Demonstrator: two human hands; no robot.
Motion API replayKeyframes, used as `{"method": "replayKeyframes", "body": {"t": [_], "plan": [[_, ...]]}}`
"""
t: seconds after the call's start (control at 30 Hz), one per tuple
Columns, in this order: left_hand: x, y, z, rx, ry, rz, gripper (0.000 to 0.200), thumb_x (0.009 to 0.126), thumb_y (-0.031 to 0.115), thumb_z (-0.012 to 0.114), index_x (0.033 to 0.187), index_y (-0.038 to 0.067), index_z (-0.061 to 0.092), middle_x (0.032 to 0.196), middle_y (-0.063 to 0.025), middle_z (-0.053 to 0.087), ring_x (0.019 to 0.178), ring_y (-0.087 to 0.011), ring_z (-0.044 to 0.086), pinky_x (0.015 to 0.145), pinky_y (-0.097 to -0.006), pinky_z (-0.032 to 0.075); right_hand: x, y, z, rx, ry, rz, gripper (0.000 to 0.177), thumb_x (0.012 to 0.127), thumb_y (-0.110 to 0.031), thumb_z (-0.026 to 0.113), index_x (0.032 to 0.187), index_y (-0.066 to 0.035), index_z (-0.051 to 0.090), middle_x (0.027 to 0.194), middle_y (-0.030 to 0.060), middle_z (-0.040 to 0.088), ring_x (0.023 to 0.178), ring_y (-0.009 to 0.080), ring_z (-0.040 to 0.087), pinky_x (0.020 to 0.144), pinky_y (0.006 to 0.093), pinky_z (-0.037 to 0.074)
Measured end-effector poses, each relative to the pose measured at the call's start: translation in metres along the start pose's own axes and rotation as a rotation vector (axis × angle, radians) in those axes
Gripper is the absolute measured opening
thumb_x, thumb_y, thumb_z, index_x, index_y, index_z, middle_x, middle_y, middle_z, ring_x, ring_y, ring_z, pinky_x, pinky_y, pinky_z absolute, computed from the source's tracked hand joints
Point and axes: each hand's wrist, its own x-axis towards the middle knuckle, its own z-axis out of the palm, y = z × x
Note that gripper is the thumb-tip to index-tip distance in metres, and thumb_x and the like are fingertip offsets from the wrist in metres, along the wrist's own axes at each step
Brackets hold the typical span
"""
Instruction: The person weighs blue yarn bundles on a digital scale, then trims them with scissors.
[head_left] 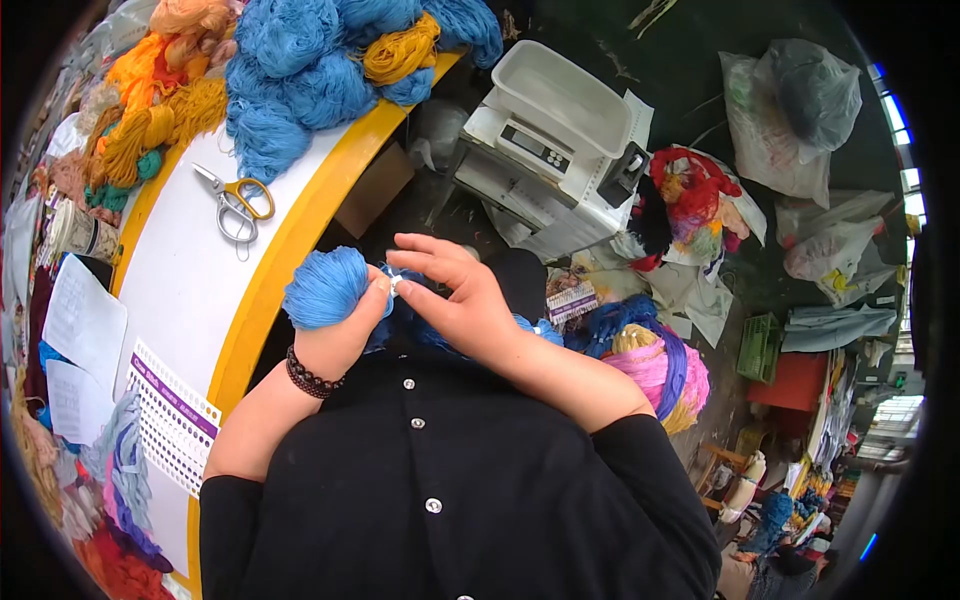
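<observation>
A bundled hank of blue thread (326, 288) bulges out of my left hand (345, 325), whose fingers are closed around its gathered end. A dark beaded bracelet circles that wrist. My right hand (455, 295) is right beside the left, with its fingers stretched out and apart. Its thumb is near a small white bit (395, 284) at the narrow end of the hank. I cannot make out whether a thin strand lies between those fingers. More blue thread shows below my hands, partly hidden by them.
Scissors (240, 207) lie on the white, yellow-edged table (195, 265), near piled blue hanks (300, 75). A printed card (172, 420) rests closer to me. Ahead stands a scale with a tray (562, 98). Pink and blue yarn (655, 365) sits at my right, plastic bags (790, 120) beyond.
</observation>
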Motion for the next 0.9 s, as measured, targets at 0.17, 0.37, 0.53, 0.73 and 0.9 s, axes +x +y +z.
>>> {"method": "replayKeyframes", "body": {"t": [0.17, 0.37, 0.53, 0.73, 0.9], "plan": [[-0.001, 0.007, 0.001, 0.025, -0.014, 0.132, 0.007, 0.088, 0.01, 0.061, 0.086, 0.004, 0.063, 0.072, -0.001, 0.06, 0.066, -0.0096, 0.057, 0.061, -0.0256, 0.045, -0.005, 0.002, 0.013, 0.413, -0.043, 0.165, 0.037, 0.092, -0.016, 0.058, 0.125, 0.0, 0.052, 0.114, 0.0116, 0.062, 0.105, 0.0162, 0.057, 0.092, 0.0294, 0.043], [0.003, 0.01, -0.004, 0.438, -0.017, 0.54, 0.004, 0.084, 0.007, 0.063, 0.087, 0.005, 0.065, 0.077, -0.009, 0.063, 0.069, -0.0242, 0.061, 0.063, -0.0317, 0.047, -0.005, -0.005, 0.003, 0.322, -0.009, 0.095, 0.023, 0.087, -0.014, 0.064, 0.106, -0.001, 0.064, 0.097, 0.0121, 0.066, 0.089, 0.0176, 0.063, 0.079, 0.0288, 0.049], [0.003, 0.014, -0.008, 0.225, -0.054, 0.529, 0.007, 0.085, 0.007, 0.063, 0.089, 0.003, 0.064, 0.076, -0.0098, 0.061, 0.068, -0.025, 0.059, 0.064, -0.0354, 0.046, -0.008, -0.02, -0.008, 0.03, 0.065, -0.069, 0.017, 0.077, -0.005, 0.07, 0.093, -0.004, 0.067, 0.081, 0.0103, 0.064, 0.073, 0.0239, 0.063, 0.064, 0.0313, 0.049], [0.007, 0.008, -0.014, -0.769, -0.483, -0.652, 0.024, 0.094, 0.027, 0.052, 0.094, 0.004, 0.061, 0.073, -0.0052, 0.06, 0.046, -0.007, 0.047, 0.04, -0.0198, 0.034, -0.005, -0.022, -0.01, -0.106, 0.115, -0.327, 0.023, 0.072, 0.003, 0.072, 0.093, -0.005, 0.067, 0.079, 0.0098, 0.064, 0.069, 0.0246, 0.062, 0.059, 0.0299, 0.048], [0.006, 0.005, -0.015, -0.843, -0.534, -0.542, 0.023, 0.083, 0.028, 0.07, 0.084, 0.007, 0.06, 0.067, -0.0009, 0.058, 0.047, -0.0057, 0.045, 0.042, -0.0182, 0.033, -0.008, -0.023, -0.008, 0.103, 0.087, -0.215, 0.017, 0.077, 0.001, 0.069, 0.093, -0.003, 0.068, 0.082, 0.0098, 0.064, 0.075, 0.021, 0.062, 0.065, 0.0285, 0.048]]}}
